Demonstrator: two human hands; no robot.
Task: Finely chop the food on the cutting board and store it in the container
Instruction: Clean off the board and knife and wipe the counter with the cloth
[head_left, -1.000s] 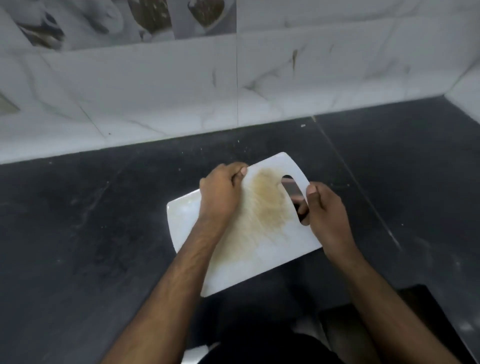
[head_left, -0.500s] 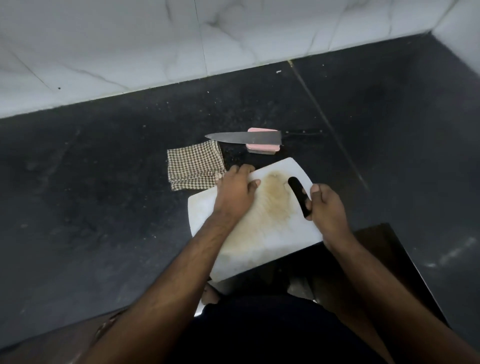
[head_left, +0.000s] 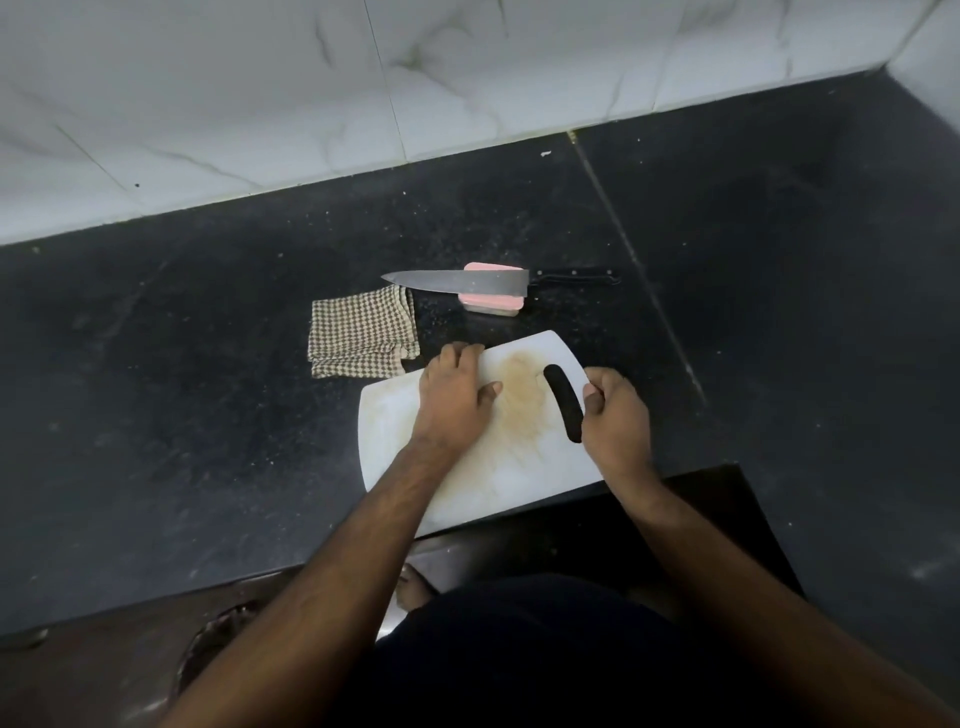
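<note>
**Both hands on the stained board at the counter's edge**

We see the white cutting board (head_left: 395, 431) lying on the black counter (head_left: 208, 415), its near corner reaching over the counter's front edge. A brownish stain spreads across its middle, and its dark handle slot sits toward the right side. No food shows on it.

Our left hand (head_left: 452, 395) rests on the board's far left part, fingers curled over the far edge, thumb laid flat toward the stain. Our right hand (head_left: 613, 415) grasps the board's right rim beside the slot, thumb on top, fingers wrapped under.

Just beyond the board stands a small container (head_left: 491, 304) with a pink lid. A knife (head_left: 467, 283) lies across its top, blade pointing left, black handle to the right. A folded checkered cloth (head_left: 358, 332) lies left of the container, near the board's far edge. A white marbled tile wall (head_left: 311, 104) rises behind the counter.
</note>
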